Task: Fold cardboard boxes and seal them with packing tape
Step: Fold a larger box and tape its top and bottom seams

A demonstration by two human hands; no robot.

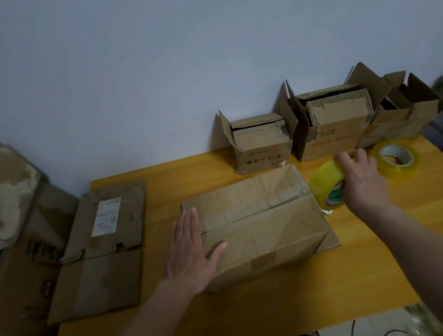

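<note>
The big box (261, 219) sits in the middle of the yellow counter (261, 309), with its top flaps folded shut. The left hand (190, 252) lies flat on it with straight fingers, likely to keep the flaps down and stop the box sliding. The right hand (362, 177) holds a yellow tape roll (326, 185) at the box's right edge, ready, I think, to stick tape along the seam. A spare roll (395, 159) lies just beside it. A flat box (99, 251) waits on the left. Three small boxes (327, 125) stand open by the wall.
</note>
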